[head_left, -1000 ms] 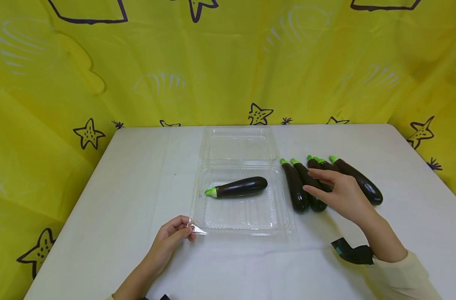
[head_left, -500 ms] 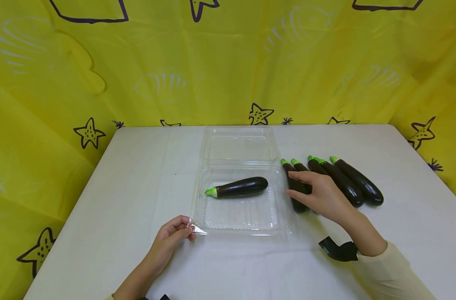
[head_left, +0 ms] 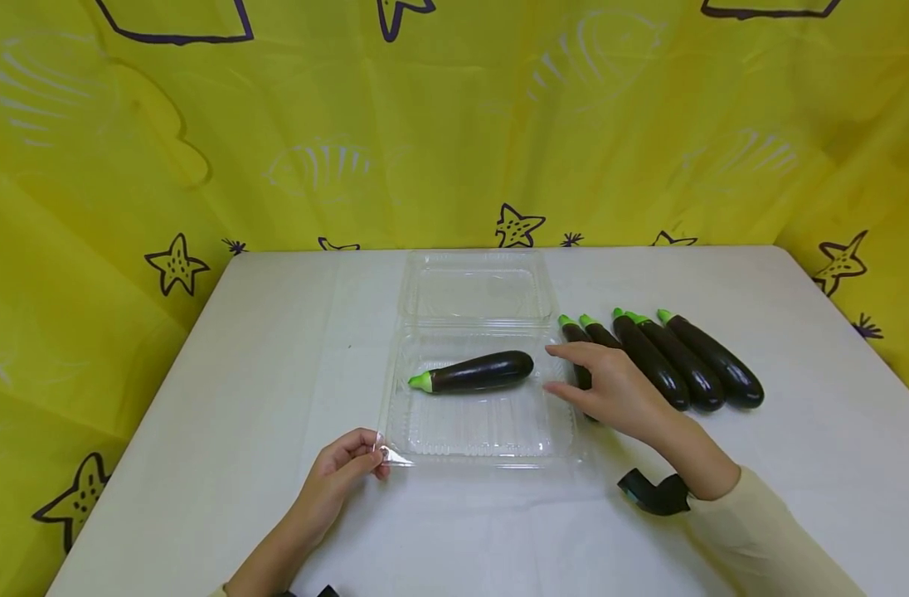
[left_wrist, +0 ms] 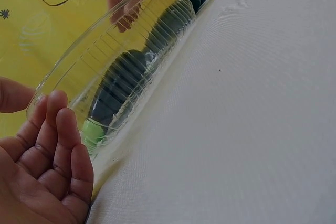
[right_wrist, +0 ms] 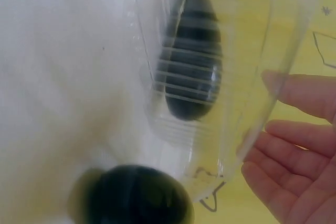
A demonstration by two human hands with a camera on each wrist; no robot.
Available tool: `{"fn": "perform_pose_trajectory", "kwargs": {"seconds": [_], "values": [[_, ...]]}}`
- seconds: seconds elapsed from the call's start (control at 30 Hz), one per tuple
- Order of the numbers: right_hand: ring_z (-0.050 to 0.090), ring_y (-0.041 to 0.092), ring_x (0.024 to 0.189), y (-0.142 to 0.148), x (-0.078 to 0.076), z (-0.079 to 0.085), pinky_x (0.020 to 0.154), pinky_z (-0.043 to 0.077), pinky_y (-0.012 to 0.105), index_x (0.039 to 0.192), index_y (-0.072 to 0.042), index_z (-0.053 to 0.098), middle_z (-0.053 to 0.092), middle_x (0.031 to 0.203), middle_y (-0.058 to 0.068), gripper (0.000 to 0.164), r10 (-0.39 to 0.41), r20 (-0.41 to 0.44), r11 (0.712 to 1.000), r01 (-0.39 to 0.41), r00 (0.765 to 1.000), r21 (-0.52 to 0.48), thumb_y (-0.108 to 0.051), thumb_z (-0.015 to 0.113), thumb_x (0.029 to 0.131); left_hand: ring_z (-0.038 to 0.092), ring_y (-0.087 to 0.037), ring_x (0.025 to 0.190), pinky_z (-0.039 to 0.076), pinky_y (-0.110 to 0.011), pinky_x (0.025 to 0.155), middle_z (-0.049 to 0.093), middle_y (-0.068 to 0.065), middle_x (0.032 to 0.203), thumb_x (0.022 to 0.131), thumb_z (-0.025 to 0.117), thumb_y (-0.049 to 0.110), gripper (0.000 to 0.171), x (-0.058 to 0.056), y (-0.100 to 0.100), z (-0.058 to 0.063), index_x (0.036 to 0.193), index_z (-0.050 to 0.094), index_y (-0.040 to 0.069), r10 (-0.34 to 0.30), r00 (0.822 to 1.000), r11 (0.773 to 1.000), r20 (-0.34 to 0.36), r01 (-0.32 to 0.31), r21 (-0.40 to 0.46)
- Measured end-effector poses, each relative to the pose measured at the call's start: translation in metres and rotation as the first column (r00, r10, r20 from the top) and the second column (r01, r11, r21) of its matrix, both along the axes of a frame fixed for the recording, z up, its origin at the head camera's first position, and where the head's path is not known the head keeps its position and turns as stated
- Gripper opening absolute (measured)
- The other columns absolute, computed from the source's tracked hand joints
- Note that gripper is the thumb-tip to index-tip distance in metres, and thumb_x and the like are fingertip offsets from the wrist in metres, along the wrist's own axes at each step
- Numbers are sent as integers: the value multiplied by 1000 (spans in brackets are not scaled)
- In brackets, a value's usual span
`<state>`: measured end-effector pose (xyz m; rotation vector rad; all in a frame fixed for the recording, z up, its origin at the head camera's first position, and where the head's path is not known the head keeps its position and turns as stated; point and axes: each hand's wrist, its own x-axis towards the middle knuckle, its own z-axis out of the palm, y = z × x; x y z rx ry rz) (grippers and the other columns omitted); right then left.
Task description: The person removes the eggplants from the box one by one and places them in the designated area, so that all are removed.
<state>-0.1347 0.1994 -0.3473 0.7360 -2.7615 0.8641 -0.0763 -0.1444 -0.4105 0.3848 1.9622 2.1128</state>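
Note:
A clear plastic clamshell container (head_left: 484, 431) lies unfolded on the table, its lid (head_left: 473, 286) laid back at the far side. One dark eggplant (head_left: 480, 372) with a green stem end rests inside the tray. My left hand (head_left: 338, 473) pinches the container's near left corner between thumb and fingers. Above the tray's right rim hovers my right hand (head_left: 611, 385), thumb and fingers spread apart with nothing held. It partly covers the two nearest eggplants of the row. In the right wrist view, the right fingers (right_wrist: 294, 145) appear beside the clear rim; contact cannot be told.
Several more eggplants (head_left: 712, 356) lie side by side right of the container, stems pointing away. The white table (head_left: 275, 356) carries everything. A yellow patterned cloth (head_left: 454, 124) hangs along the back and sides.
My right hand has moved left from over the eggplant row to the container's right rim, fingers still spread. My left hand and the eggplants stay where they were.

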Motion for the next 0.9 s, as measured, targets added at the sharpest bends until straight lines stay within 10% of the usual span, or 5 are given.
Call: {"fn": "perform_pose_trajectory", "kwargs": {"seconds": [0.9], "values": [[55,32,106,-28,-13,-20,88,44,43,115,7,58,60,112,18,45,82,-36,996,-80,996,43,-10,74,76,56,-10,74,47,-24,72,58,-1,79,89,47,0,23,-1,-1,-1,98,46,-20,-7,1000,1000,2,7,13]]}}
